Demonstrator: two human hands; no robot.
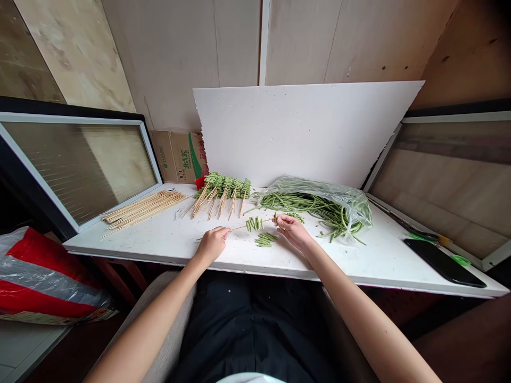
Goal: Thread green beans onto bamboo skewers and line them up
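My left hand (213,244) is closed around the blunt end of a bamboo skewer (238,227), which points right and slightly up. Several short green bean pieces (254,224) are threaded across the skewer. At its tip, my right hand (291,230) pinches another bean piece (275,218) between thumb and fingers. Just below the skewer lies a small pile of cut bean pieces (265,239) on the white table (167,247). A few more cut pieces (295,217) lie behind my right hand.
Finished bean skewers (227,191) are stacked at the back. Bare skewers (147,207) lie on the left. A clear plastic bag (319,191) of long beans (331,213) sits back right. Scissors (423,231) and a black phone (443,260) lie right. A white board (303,133) stands behind.
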